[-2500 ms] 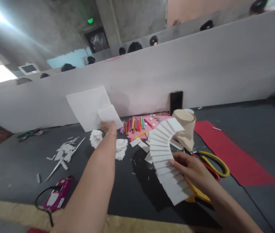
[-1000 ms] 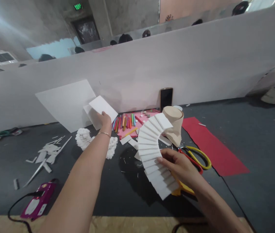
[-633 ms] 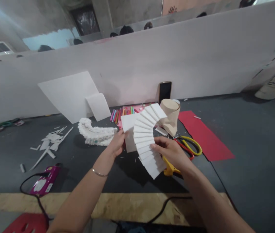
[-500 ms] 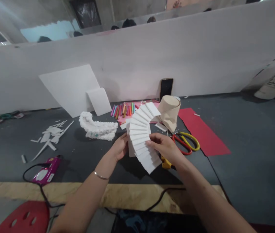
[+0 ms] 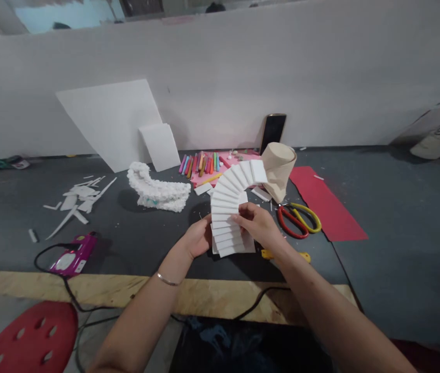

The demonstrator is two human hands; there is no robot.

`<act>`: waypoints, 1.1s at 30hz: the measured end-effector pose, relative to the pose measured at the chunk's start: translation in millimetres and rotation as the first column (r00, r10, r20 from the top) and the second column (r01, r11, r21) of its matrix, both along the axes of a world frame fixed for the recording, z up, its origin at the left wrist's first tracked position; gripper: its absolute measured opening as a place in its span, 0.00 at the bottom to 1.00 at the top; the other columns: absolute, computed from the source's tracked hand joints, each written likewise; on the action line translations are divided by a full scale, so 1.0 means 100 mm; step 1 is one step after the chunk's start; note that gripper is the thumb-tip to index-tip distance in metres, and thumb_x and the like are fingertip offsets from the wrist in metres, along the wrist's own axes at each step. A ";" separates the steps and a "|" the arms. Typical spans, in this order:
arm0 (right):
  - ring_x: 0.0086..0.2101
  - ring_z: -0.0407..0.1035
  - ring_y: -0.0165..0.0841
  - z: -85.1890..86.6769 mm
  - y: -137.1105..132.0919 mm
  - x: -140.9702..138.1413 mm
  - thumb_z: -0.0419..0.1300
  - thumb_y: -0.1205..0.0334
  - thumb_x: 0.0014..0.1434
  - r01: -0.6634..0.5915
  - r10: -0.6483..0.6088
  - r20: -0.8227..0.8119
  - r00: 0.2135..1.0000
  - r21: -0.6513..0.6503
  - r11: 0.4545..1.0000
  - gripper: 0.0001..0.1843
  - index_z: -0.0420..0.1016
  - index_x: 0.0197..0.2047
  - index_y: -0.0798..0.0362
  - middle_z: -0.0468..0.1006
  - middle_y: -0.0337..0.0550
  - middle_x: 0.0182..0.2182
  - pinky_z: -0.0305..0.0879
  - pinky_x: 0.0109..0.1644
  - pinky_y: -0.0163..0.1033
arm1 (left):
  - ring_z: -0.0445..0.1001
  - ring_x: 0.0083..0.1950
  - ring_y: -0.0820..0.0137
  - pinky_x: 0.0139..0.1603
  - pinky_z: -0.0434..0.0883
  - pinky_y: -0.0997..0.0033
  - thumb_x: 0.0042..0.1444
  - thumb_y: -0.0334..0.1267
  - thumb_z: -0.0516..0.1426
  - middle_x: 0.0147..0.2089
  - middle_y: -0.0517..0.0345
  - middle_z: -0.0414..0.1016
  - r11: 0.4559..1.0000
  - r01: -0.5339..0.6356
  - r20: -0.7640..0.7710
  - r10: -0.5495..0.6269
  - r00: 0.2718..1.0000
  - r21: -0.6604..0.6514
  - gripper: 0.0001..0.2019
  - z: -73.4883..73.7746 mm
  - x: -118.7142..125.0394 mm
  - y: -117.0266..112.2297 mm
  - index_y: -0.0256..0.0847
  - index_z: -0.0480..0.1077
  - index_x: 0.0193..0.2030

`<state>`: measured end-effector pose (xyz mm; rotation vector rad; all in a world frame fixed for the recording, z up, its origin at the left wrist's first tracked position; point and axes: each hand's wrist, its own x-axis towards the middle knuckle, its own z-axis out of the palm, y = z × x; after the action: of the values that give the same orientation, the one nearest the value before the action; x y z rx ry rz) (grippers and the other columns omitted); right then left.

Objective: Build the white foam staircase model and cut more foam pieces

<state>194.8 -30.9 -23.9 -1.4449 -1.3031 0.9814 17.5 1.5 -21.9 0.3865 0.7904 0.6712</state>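
Note:
A curved row of overlapping white strips [image 5: 225,207], spread like a fan, is held up between my hands above the dark tabletop. My left hand [image 5: 199,236] grips its left edge, fingers partly hidden behind it. On the other side my right hand [image 5: 259,223] pinches the inner edge between thumb and fingers. A flat white piece [image 5: 248,243] shows behind the strips. Close to my right forearm lie scissors [image 5: 299,220] with red and yellow handles, and a yellow-handled tool [image 5: 306,256] partly covered by the arm.
A bumpy white curved piece [image 5: 159,194] lies left of centre, white scraps [image 5: 82,197] beyond it. Crayons [image 5: 200,163], a beige cloth roll [image 5: 278,166] and a leaning phone [image 5: 273,130] stand behind. Red sheet [image 5: 328,207] lies right; a purple device [image 5: 75,254] with a cable sits front left.
The fanned strips have turned more upright and their lower end has swung left. Both hands still hold them. The camera view has tilted downward.

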 end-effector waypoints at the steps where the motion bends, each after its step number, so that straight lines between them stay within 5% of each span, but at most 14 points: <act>1: 0.30 0.71 0.35 -0.01 0.01 0.00 0.65 0.44 0.50 0.007 -0.007 0.004 1.000 -0.001 1.000 0.19 0.73 0.37 0.50 0.77 0.40 0.28 0.67 0.33 0.38 | 0.80 0.47 0.59 0.56 0.71 0.59 0.64 0.34 0.52 0.45 0.43 0.81 1.000 -0.002 0.009 0.002 1.000 0.008 0.16 -0.01 0.00 0.00 0.29 0.74 0.53; 16: 0.22 0.67 0.30 0.07 -0.03 -0.03 0.64 0.47 0.53 -0.026 0.024 -0.026 0.999 -0.092 0.995 0.17 0.69 0.36 0.50 0.72 0.36 0.27 0.67 0.27 0.38 | 0.79 0.49 0.58 0.58 0.69 0.57 0.68 0.42 0.45 0.47 0.43 0.81 0.999 0.033 0.053 -0.032 0.998 -0.016 0.22 0.00 -0.02 -0.02 0.32 0.71 0.59; 33: 0.23 0.70 0.32 -0.01 -0.02 -0.02 0.64 0.44 0.53 0.007 -0.002 0.103 0.995 -0.043 0.999 0.18 0.72 0.38 0.50 0.78 0.39 0.29 0.69 0.29 0.39 | 0.80 0.45 0.61 0.55 0.69 0.62 0.67 0.38 0.47 0.45 0.42 0.81 1.000 0.026 0.090 -0.025 0.996 -0.011 0.19 0.04 -0.03 -0.04 0.29 0.73 0.55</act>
<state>192.7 -33.2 -24.8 -1.5490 -1.3595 0.9481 14.9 -3.0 -18.4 0.3525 0.7026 0.6558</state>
